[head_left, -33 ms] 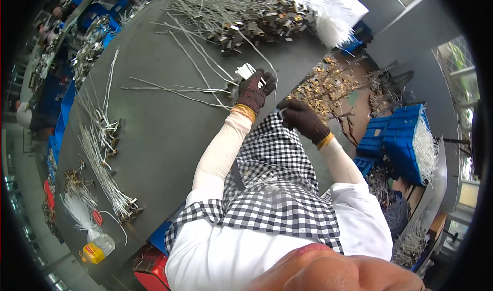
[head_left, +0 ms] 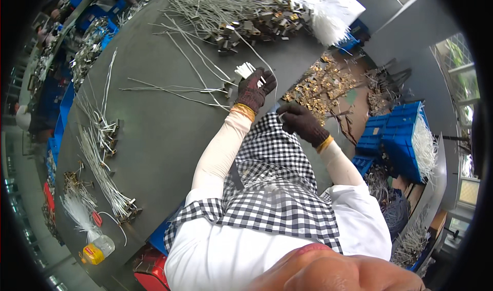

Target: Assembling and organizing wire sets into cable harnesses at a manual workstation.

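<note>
White sticks [head_left: 244, 70] are clutched in left fingers [head_left: 269, 87] over a grey table [head_left: 164, 142], blue crates [head_left: 402, 143] rightward, right fingers [head_left: 290, 111] bent, hold unclear.

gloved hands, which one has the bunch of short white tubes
The left hand: white tubes stick out of its grip, while the right hand shows no such bunch.

Tiny delta. I get my right hand [head_left: 303, 122] slightly lower in frame, its fingers looking a bit farther from the white strand [head_left: 276, 83]. Camera nudged too: the counter [head_left: 154, 147] and the heap of metal-ended wires [head_left: 262, 26] sit a touch further left.
</note>
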`<control>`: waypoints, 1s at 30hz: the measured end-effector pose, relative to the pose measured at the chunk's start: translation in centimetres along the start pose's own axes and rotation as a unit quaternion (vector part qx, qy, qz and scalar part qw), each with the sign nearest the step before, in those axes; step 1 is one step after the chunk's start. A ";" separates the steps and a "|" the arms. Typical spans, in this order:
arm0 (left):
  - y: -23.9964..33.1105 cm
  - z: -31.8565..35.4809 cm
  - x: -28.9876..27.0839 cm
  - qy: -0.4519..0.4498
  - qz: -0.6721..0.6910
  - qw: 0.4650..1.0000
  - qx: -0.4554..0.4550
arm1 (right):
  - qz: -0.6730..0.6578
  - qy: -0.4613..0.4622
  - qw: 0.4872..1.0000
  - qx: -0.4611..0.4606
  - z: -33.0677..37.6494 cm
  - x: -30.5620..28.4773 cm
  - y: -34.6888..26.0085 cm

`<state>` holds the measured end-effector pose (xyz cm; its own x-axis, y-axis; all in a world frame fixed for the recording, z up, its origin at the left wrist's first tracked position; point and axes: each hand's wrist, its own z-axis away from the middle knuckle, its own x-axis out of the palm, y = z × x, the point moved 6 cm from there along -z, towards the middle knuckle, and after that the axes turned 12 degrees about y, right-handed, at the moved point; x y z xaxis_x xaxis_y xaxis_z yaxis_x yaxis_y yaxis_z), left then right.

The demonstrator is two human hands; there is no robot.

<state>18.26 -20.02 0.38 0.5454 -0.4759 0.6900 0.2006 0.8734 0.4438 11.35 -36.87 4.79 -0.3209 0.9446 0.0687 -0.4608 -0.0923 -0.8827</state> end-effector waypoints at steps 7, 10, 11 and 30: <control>-4.8 1.9 2.2 0.006 -0.074 0.997 -0.008 | 0.099 0.088 0.991 0.035 2.6 -2.3 3.7; -6.0 0.8 1.3 0.039 -0.104 0.994 0.012 | 0.163 0.064 0.984 -0.008 2.6 -1.8 5.2; -5.3 -1.1 0.2 -0.051 -0.200 0.964 0.170 | 0.173 0.068 0.982 -0.023 2.9 -1.4 4.9; 10.4 -5.7 -5.1 -0.021 0.180 0.979 0.091 | 0.190 0.104 0.960 0.179 14.6 -11.5 13.1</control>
<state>22.18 -7.94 -1.76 0.5196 -0.1471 0.8416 -0.1486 0.9545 0.2585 -3.06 -53.55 -0.80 -0.3669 0.8605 -0.3535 -0.6096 -0.5094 -0.6073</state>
